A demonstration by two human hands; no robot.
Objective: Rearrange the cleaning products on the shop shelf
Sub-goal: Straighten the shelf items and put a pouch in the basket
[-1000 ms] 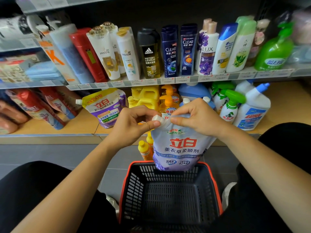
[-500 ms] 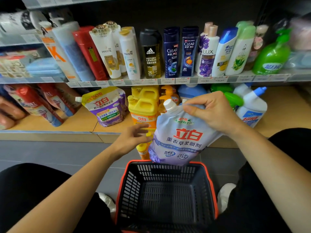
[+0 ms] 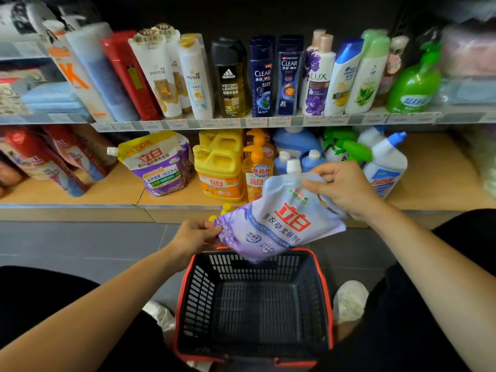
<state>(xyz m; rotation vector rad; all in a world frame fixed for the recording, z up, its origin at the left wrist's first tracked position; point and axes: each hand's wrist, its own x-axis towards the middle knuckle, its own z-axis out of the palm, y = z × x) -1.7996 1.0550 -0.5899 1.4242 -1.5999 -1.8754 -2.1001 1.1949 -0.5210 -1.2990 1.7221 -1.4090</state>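
Left hand (image 3: 193, 235) now grips pouch (image 3: 279, 221) bottom, right hand (image 3: 346, 187) top.

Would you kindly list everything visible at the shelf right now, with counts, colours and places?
Refill pouch: one, pale blue and lilac with white cap, held tilted above the basket.
Basket: one, black with red rim, on the floor, nothing visible inside.
Shelf pouch: one, yellow and purple, lower shelf, left of centre.
Yellow jugs: two, lower shelf, centre.
Orange pump bottles: two, beside the jugs.
Shampoo bottles: a mixed-colour row, upper shelf.
Green pump bottle: one, upper shelf, right.
Left hand: grips the pouch's lower corner.
Right hand: grips its top.
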